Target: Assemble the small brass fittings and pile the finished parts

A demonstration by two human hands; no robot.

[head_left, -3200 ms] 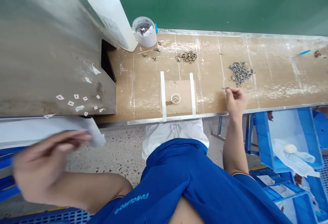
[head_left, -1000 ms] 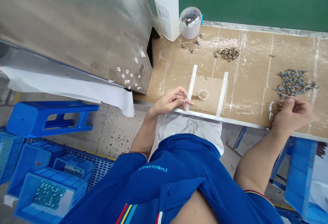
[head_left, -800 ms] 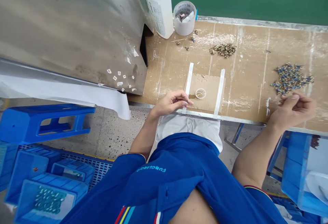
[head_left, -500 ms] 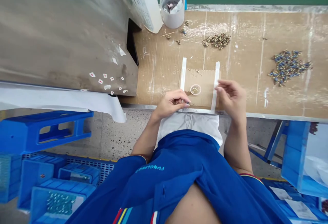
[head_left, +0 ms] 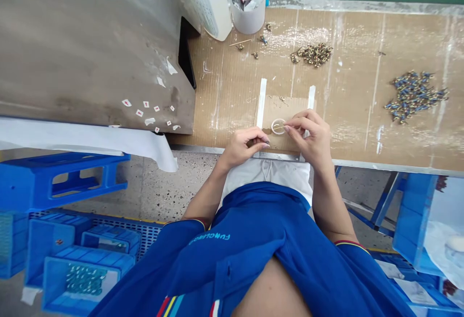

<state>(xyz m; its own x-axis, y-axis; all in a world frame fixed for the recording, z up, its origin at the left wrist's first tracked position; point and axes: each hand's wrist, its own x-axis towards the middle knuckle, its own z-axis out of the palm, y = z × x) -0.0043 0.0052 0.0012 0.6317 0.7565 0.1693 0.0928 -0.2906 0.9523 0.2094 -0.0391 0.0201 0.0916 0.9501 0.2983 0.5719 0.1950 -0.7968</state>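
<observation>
My left hand [head_left: 246, 145] is closed in a pinch at the front edge of the bench, left of a small round dish [head_left: 278, 126]. A tiny dark piece [head_left: 267, 142] shows at its fingertips; its kind is too small to make out. My right hand [head_left: 311, 136] is closed too, pinching a thin toothpick-like stick [head_left: 280, 127] that reaches over the dish. The dish sits on a cardboard piece [head_left: 290, 109] with a white tape strip [head_left: 261, 104] along its left side and another strip [head_left: 311, 95] on the right.
Small gold-coloured metal parts [head_left: 316, 55] lie in a pile behind, and a blue-and-gold pile [head_left: 415, 95] lies at the right. A tape roll [head_left: 248, 20] holding scraps and a white bottle [head_left: 206, 3] stand at the back. A metal box [head_left: 108, 51] bounds the left.
My right hand has moved left from the right tape strip to the dish, and the thin stick now shows in its fingers. My left hand has stayed nearly in place.
</observation>
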